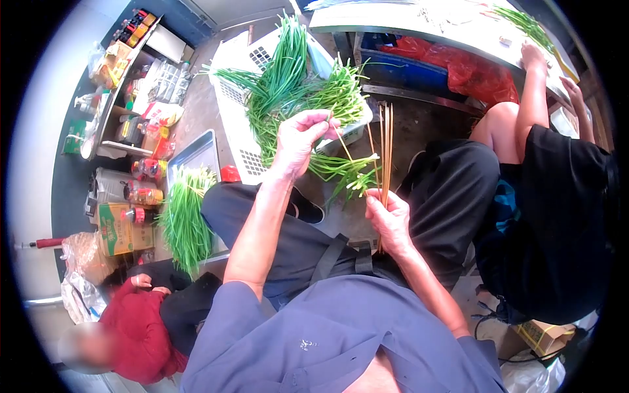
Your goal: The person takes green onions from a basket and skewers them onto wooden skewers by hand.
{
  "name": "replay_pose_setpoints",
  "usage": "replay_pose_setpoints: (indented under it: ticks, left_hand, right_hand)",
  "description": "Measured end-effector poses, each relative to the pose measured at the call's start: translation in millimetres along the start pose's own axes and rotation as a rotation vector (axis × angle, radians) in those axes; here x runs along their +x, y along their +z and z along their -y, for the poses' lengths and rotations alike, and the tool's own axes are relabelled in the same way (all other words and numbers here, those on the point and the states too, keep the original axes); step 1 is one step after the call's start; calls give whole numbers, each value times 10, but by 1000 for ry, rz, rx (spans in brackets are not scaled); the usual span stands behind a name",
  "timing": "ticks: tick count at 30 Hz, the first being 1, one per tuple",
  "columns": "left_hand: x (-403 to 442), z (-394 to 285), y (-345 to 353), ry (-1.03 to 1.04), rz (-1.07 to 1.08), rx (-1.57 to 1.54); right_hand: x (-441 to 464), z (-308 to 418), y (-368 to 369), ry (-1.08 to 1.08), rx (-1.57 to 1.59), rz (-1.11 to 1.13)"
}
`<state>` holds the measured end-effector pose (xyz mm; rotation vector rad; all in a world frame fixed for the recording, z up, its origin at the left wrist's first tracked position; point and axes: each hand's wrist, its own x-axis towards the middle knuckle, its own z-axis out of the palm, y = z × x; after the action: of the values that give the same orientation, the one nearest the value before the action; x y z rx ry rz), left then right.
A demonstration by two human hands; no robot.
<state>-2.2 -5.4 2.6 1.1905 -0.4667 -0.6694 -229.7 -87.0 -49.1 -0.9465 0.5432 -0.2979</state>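
My right hand (391,219) is closed around several long bamboo skewers (386,144) that point up and away from me. Beside their shafts hangs a small bunch of green chives (344,171), pale cut ends toward the skewers; whether it is threaded on one I cannot tell. The thumb and fingers of my left hand (298,141) pinch the end of a thin yellowish stalk (341,143), which looks like a chive and slants down to that bunch. Just beyond both hands, a heap of chives (282,85) fills a white plastic basket (251,164).
More chives (187,219) lie on a metal tray (208,154) at left. Shelves with bottles (141,193) line the wall. A person in red (141,327) sits lower left; another in black (550,216) works at a white table (419,23) on the right. Red bags (458,65) sit underneath.
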Motion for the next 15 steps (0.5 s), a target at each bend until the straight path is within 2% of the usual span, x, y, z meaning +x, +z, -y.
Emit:
replay_pose_setpoints:
  ticks: [15]
  left_hand:
    - [-36,2,41,19,-21,63]
  right_hand:
    - [0,-11,-8,19,0,10]
